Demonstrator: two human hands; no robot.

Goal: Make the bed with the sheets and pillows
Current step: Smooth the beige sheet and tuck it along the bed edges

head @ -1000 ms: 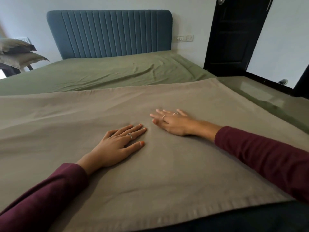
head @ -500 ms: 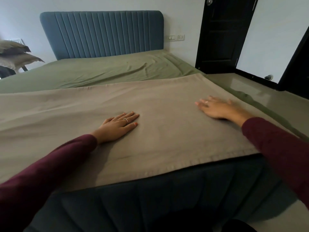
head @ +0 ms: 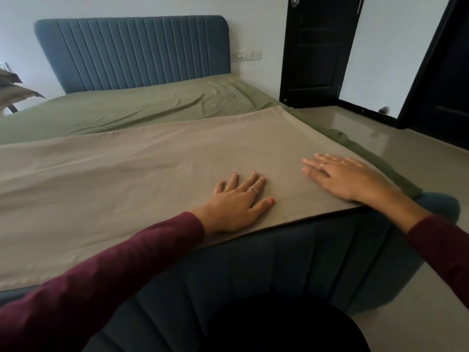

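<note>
A taupe top sheet (head: 152, 168) lies spread over the near half of the bed, on a green fitted sheet (head: 142, 107) that shows toward the headboard. My left hand (head: 236, 201) presses flat on the taupe sheet near the foot edge, fingers straight and spread. My right hand (head: 347, 176) lies flat on the same sheet at its right corner, fingers straight. Two taupe pillows (head: 15, 87) are stacked beside the bed at the far left, partly cut off by the frame.
A blue ribbed headboard (head: 132, 52) stands against the back wall. The bed's dark blue padded footboard (head: 279, 270) is right in front of me. A black door (head: 319, 49) and glossy tiled floor (head: 418, 158) lie to the right.
My right hand swept out to the right and now sits at the sheet's right corner. My left hand slid right and closer to the foot edge. The view shifted right and back.
</note>
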